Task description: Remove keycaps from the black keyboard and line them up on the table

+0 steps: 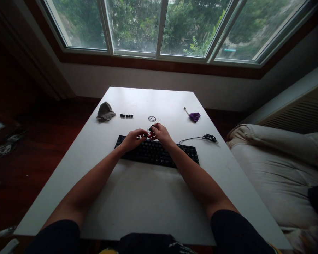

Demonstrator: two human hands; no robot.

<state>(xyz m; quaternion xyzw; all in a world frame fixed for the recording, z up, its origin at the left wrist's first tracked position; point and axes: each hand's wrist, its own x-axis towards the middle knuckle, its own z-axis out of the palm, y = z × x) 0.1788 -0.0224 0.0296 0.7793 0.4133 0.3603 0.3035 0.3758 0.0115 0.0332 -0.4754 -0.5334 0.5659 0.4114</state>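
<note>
A black keyboard lies across the middle of a white table. Both my hands hover over its far edge. My right hand pinches a small black keycap with a thin wire tool at it. My left hand is curled, its fingertips meeting the right hand's at that keycap. A short row of loose black keycaps sits further back on the table.
A grey cloth lies at the back left, a purple-headed brush at the back right, a small round object between them. The keyboard's coiled cable lies to the right. A cushioned seat borders the table's right side.
</note>
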